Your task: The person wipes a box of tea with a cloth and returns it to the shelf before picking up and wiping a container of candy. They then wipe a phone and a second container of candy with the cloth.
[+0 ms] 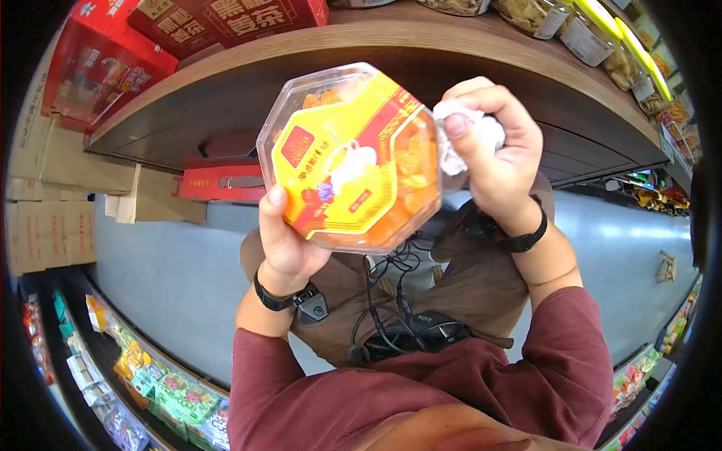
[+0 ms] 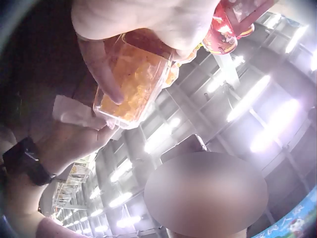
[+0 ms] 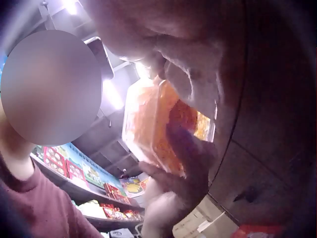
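An eight-sided clear plastic box (image 1: 331, 161) with a yellow and red label and orange pieces inside is tilted up in front of the body. My left hand (image 1: 289, 244) grips its lower left edge, thumb on the label side. In the left wrist view, fingers (image 2: 106, 74) of that hand reach along the side of the box (image 2: 136, 89). My right hand (image 1: 511, 154) pinches a crumpled white tissue (image 1: 481, 134) right at the box's right edge. The right wrist view shows the tissue (image 3: 183, 79) beside the box (image 3: 148, 121), with the left hand (image 3: 188, 153) behind it.
A dark wooden shelf (image 1: 421, 45) curves across the front, bearing red gift boxes (image 1: 218, 22) and jars (image 1: 587, 37). Cardboard cartons (image 1: 53, 233) stand at left, near a red box (image 1: 218, 184) under the shelf. Black cables (image 1: 398, 263) lie over the lap. Packaged snacks (image 1: 180, 398) line the lower left.
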A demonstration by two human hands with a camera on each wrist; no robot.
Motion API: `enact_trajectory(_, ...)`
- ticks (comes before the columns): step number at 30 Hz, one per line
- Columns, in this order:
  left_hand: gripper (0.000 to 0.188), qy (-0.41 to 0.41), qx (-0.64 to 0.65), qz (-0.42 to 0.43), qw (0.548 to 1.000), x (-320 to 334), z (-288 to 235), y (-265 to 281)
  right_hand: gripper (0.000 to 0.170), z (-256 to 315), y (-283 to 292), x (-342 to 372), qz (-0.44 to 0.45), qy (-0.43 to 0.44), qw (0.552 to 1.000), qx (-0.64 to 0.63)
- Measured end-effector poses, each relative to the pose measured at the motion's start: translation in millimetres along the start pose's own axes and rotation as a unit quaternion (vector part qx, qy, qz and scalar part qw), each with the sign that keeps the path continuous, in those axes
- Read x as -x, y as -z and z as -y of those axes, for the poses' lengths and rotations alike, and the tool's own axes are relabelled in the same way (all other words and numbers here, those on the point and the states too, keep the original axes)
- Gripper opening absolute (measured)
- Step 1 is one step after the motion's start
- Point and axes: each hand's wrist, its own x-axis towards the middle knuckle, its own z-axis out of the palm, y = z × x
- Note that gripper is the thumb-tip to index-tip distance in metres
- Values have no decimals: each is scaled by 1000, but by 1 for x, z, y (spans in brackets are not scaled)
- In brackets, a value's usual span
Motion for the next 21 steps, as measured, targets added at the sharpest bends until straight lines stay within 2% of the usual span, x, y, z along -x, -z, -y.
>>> enact_trajectory(2, 77, -11, 104, -36, 994, -3, 4, 1, 16, -2, -2, 4, 22, 38, 999, 5)
enact_trajectory(3, 78, -16, 104, -42, 993, -11, 5, 3, 19, -3, -2, 0, 32, 91, 994, 43)
enact_trajectory(6, 80, -33, 114, -59, 991, -14, 5, 4, 25, 3, -5, 0, 35, 113, 992, 38)
enact_trajectory(8, 80, -28, 125, -56, 990, -16, 3, 0, 28, 6, 0, -2, 86, 161, 981, 62)
enact_trajectory(10, 81, 7, 184, -14, 983, -16, 4, 4, 35, 13, -3, 2, 102, 155, 982, 33)
enact_trajectory(12, 79, 19, 171, -16, 985, -19, 3, 6, 36, 13, -6, 3, 125, 178, 976, 15)
enact_trajectory(16, 74, 57, 196, -6, 979, -22, 2, 12, 35, 12, 4, -8, 144, 191, 968, 81)
enact_trajectory(18, 72, 69, 199, -7, 978, -22, 1, 13, 30, 6, 9, -11, 95, 169, 977, 84)
enact_trajectory(21, 68, 137, 195, -43, 970, -22, 3, 13, 24, -6, 11, -9, 73, 111, 991, 21)
